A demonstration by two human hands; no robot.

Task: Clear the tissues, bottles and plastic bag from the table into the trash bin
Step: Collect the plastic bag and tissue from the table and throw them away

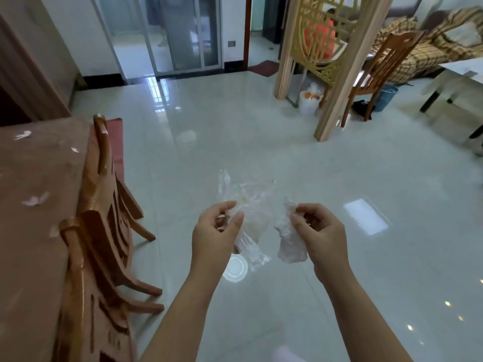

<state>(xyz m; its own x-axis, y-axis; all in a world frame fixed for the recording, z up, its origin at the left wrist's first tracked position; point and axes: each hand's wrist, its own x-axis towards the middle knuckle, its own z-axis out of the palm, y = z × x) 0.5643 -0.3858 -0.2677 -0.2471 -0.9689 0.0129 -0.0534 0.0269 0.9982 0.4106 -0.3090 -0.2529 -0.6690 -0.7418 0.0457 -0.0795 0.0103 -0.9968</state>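
No brand, label or writing can be read on anything here.

Both bare forearms reach forward over the glossy tiled floor (261, 142), hands at about the same height and a little apart. The left hand (215, 231) is turned palm inward, its thumb and fingers pinched together on a clear plastic bag (244, 205). The bag stands up above the fingers in thin crumpled folds and hangs below them too, where a ribbed clear wrapper (252, 250) and a round clear lid (235, 269) show beneath the hand; whether these lie inside the bag or are held alongside it cannot be told. The right hand (320, 231) is curled with its fingertips closed on a crumpled white tissue (288, 233), which sticks up past the thumb and droops down below the palm. Bag and tissue are near each other but not touching.

Along the left edge of the view runs a table (34, 244) under a brownish cloth, with small pale scraps (35, 199) scattered over it, some near its far end and some near its right edge. Two wooden chairs (104, 231) are pushed against that right edge.

Far off at the upper right, a blue slatted trash bin (386, 97) stands on the floor beside another wooden chair (376, 74), next to a second, pale table (460, 71). A white bag (309, 99) sits on the floor by a gold lattice screen (324, 35).
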